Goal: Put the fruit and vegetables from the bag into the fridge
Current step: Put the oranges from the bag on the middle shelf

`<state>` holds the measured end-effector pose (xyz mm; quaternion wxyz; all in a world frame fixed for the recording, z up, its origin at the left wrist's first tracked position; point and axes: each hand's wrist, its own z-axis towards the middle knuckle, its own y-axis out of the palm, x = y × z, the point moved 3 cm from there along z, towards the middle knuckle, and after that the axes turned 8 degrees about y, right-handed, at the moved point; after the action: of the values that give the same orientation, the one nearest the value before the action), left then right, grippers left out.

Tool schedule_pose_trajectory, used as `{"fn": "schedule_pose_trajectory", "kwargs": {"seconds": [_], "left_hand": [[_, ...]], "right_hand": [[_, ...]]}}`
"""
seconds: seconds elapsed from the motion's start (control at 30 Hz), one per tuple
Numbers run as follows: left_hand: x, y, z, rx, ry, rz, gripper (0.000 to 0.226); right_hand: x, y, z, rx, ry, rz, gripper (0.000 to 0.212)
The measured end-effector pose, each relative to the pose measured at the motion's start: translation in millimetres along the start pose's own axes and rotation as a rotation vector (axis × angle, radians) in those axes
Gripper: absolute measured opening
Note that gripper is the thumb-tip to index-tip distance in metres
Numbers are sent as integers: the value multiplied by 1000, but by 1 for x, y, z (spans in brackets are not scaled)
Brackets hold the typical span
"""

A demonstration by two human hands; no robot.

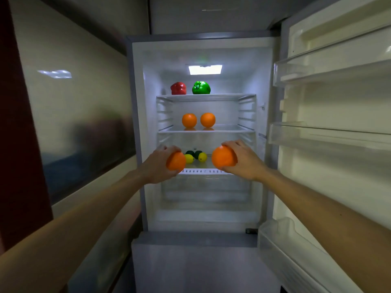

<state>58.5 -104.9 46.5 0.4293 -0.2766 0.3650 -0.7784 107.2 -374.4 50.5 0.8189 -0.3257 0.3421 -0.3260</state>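
Note:
The fridge (139,127) stands open in front of me. My left hand (157,163) grips an orange (176,161) and my right hand (243,159) grips a second orange (222,158), both held in front of the third shelf (201,171). On that shelf lie two lemons (202,157) and two dark green fruits (197,153). Two more oranges (189,120) sit side by side on the middle shelf (228,129). A red pepper (178,88) and a green pepper (201,87) stand on the top shelf (228,96). The bag is out of view.
The fridge door (330,132) is swung wide to the right, with clear door bins (317,134) at several heights. A clear drawer (205,193) sits below the third shelf. A closed lower compartment (194,265) is beneath. A glossy wall panel (74,123) runs along the left.

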Motion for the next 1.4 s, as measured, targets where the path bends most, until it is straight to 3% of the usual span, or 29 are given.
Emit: {"fn": "schedule_pose_trajectory", "kwargs": {"seconds": [0.43, 0.8, 1.4], "left_hand": [[-67, 10, 106, 139, 58, -16, 73], [-116, 21, 197, 232, 54, -6, 72], [-162, 67, 285, 145, -126, -30, 65]], "right_hand": [[2, 15, 124, 47, -72, -133, 82], [11, 49, 215, 224, -35, 6, 81], [50, 77, 305, 185, 87, -19, 75]]}}
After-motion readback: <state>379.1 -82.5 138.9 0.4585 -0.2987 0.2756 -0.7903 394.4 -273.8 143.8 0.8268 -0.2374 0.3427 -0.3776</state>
